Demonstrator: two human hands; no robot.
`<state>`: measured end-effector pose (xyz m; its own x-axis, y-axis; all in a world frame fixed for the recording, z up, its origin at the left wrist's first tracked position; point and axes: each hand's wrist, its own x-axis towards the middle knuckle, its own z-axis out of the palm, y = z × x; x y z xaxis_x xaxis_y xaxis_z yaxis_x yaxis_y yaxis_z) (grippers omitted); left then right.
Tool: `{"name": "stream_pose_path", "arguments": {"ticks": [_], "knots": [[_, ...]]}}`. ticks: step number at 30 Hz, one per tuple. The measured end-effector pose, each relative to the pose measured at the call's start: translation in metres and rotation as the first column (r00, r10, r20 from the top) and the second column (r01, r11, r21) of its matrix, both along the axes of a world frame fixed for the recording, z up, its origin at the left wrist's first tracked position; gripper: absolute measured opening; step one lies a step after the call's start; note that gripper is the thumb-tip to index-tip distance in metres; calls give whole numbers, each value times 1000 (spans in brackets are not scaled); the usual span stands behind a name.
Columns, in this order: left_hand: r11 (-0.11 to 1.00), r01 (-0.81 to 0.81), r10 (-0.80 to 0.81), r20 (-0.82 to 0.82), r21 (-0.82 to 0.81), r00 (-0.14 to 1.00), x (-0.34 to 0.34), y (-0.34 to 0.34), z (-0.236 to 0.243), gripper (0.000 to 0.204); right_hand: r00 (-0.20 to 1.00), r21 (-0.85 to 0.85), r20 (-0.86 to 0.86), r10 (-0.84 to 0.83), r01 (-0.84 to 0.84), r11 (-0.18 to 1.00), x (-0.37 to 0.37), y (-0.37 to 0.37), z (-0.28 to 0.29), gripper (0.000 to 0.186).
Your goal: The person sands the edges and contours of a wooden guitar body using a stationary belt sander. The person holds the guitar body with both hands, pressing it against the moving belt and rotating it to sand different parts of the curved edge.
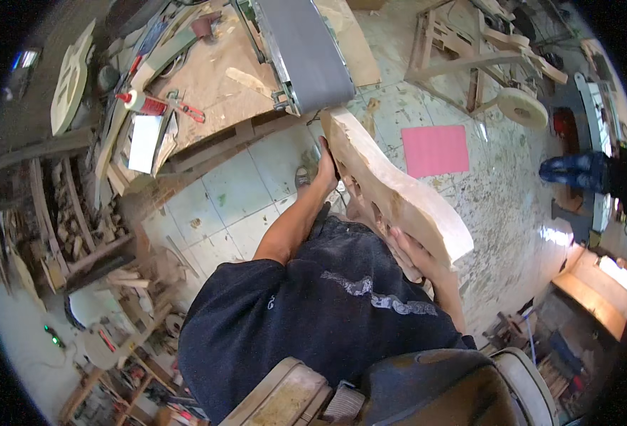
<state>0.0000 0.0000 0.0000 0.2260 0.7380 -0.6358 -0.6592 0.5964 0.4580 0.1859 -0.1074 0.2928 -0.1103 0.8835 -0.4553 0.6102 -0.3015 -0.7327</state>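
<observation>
Just off centre toward two o'clock, a curved block of pale wood (397, 186) slants from near twelve o'clock down toward half past three. You have it in both hands: your left hand (325, 165) is closed along its far part, the fingers largely hidden, while your right hand (411, 250) grips the near part from below. Gripping it that far apart probably stops so long a shape from twisting. Its far end lies right by the rounded end of the grey belt machine (306, 53) at twelve o'clock; you can't tell from here whether they touch. That machine sits at the edge of the wooden bench (217, 96), likely so work can come up to the belt unobstructed. At ten o'clock, a red-and-white bottle (142, 104) stays within reach, apart from the belt. A pink mat (435, 150) lies on the floor at two o'clock.
</observation>
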Motion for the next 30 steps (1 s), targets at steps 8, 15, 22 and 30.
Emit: {"name": "stream_pose_path", "arguments": {"ticks": [8,15,22,30], "knots": [[997,82,-82,-16,0,996,-36,15,26,88,987,284,136,-82,40,958,-61,-14,-10,37],[991,132,-132,139,9,982,-38,29,3,90,977,147,-21,-211,211,966,-84,6,18,57],[990,140,-134,231,-11,964,-30,42,-19,93,981,338,-54,-188,195,921,-92,29,20,51],[992,124,-120,324,7,938,-29,52,-19,89,993,417,19,-113,95,904,-103,63,24,49]]}}
